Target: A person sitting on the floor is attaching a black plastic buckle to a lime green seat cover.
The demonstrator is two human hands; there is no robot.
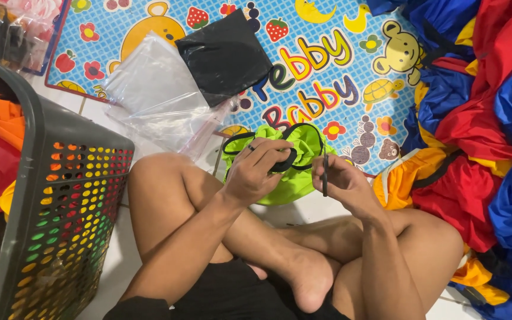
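A dark grey perforated laundry basket (60,201) stands at the far left, with clear plastic bags (155,95) and a folded black cloth (223,53) on the printed play mat (327,65) beyond. Over the crossed legs, the left hand (256,172) is closed on the black drawstring cord (285,163) of the lime-green bag (294,178), which lies just ahead of both hands. The right hand (342,181) pinches the same cord, its held stretch upright. The hands are close together, the left nearer the bag's mouth. Red, blue and yellow fabric (481,118) is heaped at the right.
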